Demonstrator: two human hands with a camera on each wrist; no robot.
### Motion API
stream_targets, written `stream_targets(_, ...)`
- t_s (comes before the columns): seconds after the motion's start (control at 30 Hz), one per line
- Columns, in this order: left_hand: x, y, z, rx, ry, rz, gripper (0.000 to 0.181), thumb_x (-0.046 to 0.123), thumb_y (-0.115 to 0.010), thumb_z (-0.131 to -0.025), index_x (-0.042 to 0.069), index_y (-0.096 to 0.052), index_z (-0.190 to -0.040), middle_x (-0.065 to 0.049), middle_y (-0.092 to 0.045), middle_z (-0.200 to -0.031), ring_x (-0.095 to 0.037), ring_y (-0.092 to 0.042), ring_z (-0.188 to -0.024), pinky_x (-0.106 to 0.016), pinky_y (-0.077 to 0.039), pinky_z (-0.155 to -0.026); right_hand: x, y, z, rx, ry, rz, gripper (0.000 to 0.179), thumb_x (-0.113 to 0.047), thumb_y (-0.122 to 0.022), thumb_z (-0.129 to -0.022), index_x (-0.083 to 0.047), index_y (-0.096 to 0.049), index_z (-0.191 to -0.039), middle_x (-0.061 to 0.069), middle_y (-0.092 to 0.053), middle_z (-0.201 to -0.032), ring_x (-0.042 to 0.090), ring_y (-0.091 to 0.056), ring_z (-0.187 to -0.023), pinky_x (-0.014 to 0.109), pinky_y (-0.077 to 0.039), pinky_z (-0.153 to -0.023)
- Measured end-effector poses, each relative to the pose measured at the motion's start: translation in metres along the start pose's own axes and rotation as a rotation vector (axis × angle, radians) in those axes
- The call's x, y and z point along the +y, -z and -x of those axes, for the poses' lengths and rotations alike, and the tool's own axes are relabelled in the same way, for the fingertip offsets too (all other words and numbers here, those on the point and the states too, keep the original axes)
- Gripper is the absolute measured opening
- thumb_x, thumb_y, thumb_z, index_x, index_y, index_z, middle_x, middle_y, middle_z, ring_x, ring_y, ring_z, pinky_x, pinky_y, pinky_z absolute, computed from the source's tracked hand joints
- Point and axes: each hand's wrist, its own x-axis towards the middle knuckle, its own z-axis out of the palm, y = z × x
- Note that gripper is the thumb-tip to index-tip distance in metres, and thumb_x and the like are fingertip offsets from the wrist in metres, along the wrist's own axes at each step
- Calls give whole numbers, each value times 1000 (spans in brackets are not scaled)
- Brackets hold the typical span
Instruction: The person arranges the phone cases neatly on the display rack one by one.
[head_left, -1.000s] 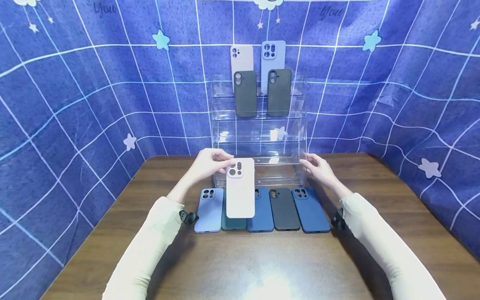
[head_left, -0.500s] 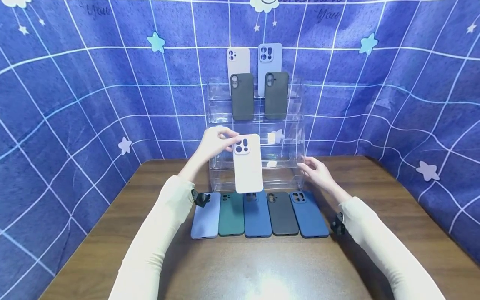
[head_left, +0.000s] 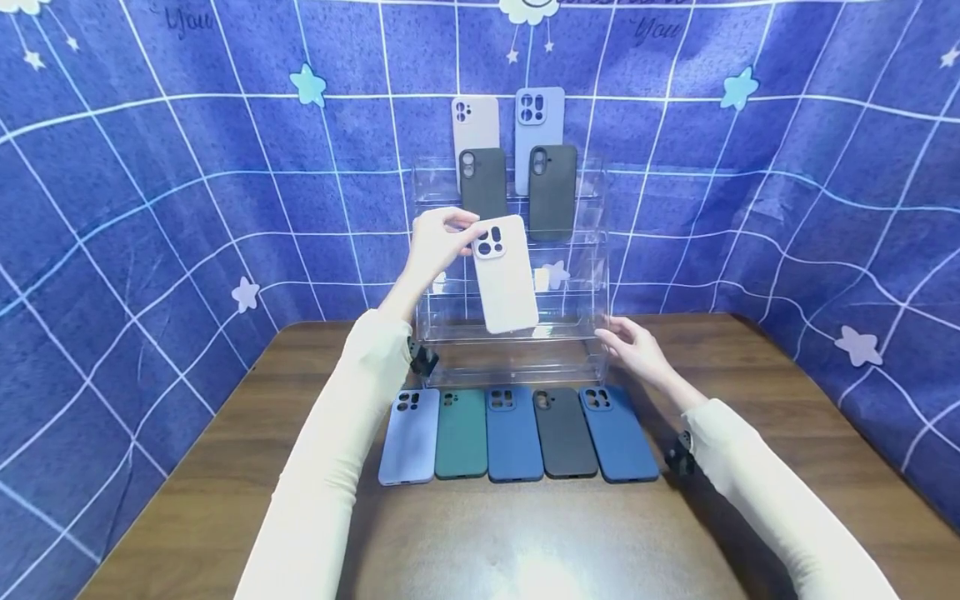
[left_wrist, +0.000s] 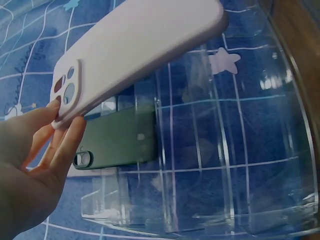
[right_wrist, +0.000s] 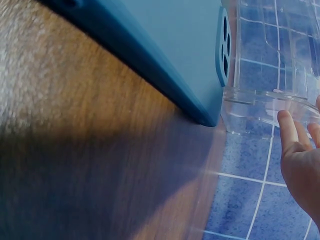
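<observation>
White phone case tilts before the clear rack, its top corner pinched by the left hand; the right hand touches the rack's side, fingers nearly straight. Best level it, clear of the dark case behind.

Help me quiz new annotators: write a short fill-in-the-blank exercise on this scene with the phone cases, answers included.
1. The pale case is held by the person's ____ hand.
2. The row of cases lying on the table numbers ____.
3. Directly beside that row's light blue case lies a ____ one.
4. Not counting the held one, the clear rack carries ____ cases.

Missing words: left; five; green; four.
</observation>
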Motion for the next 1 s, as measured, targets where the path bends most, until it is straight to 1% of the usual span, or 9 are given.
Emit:
stream_targets(0.1, 6, -3, -11, 42, -3, 33, 31, 22, -73, -83, 0, -67, -103, -16, -69, -100, -24, -68, -80, -22, -58, -61, 3, 0, 0, 12, 14, 17, 53, -26, -59, -93, 3, -44, -135, 27, -57, -122, 23, -65, -96, 12, -53, -73)
stream_targets(0.23, 14, -9, -23, 83, -1, 66, 29, 18, -72, -83, -2, -67, -103, -17, -69, -99, -23, -68, -78, -25, -59, -62, 2, 0, 0, 12, 21, 18, 53, -27, -59, -93, 2, -45, -135, 26, -57, -123, 28, -64, -99, 14, -54, -75)
stream_targets(0.33, 17, -15, -31, 111, -6, 74, 27, 15, -72, -83, -3, -67, -102, -18, -69, -99, -21, -68, -77, -25, -59, -63, -3, 0, 2, 7, 17, 10, 51, -23, -59, -93, 3, -45, -134, 27, -57, -123, 29, -65, -98, 16, -55, -76)
stream_targets(0.43, 17, -21, -38, 137, -27, 69, 26, 15, -71, -83, -3, -67, -101, -18, -68, -99, -21, -68, -75, -22, -59, -61, -13, -1, 7, 12, 15, 11, 48, -18, -59, -93, 6, -45, -133, 29, -58, -121, 27, -65, -95, 18, -55, -74)
stream_targets(0.53, 18, -28, -43, 162, -54, 73, 26, 16, -71, -83, -3, -67, -100, -17, -67, -99, -22, -68, -75, -21, -58, -60, -23, -3, 13, 20, 17, 22, 46, -14, -58, -93, 8, -45, -131, 31, -58, -118, 28, -64, -92, 18, -55, -71)
stream_targets(0.73, 14, -41, -44, 184, -84, 56, 26, 18, -71, -84, -2, -66, -99, -14, -62, -102, -23, -67, -80, -18, -57, -60, -30, -7, 20, 26, 24, 46, 45, -14, -57, -94, 9, -45, -131, 31, -59, -118, 40, -62, -98, 17, -54, -72)
stream_targets(0.8, 13, -46, -44, 208, -109, 46, 25, 18, -70, -85, -1, -67, -99, -13, -61, -102, -22, -66, -83, -19, -56, -65, -29, -7, 19, 31, 26, 45, 45, -14, -57, -94, 9, -45, -131, 30, -59, -118, 41, -62, -98, 16, -54, -72)
stream_targets(0.9, 12, -52, -45, 262, -171, 38, 23, 18, -70, -85, 1, -67, -100, -12, -62, -102, -21, -65, -85, -20, -54, -73, -14, -4, 12, 37, 31, 33, 48, -18, -59, -93, 6, -46, -133, 28, -60, -118, 31, -65, -94, 15, -54, -70)
stream_targets(1.0, 12, -59, -47, 298, -244, 45, 21, 15, -70, -84, 1, -67, -99, -13, -63, -102, -23, -64, -87, -28, -53, -82, -8, -2, 8, 37, 32, 23, 49, -19, -60, -93, 6, -46, -133, 27, -60, -118, 24, -66, -90, 16, -54, -70)
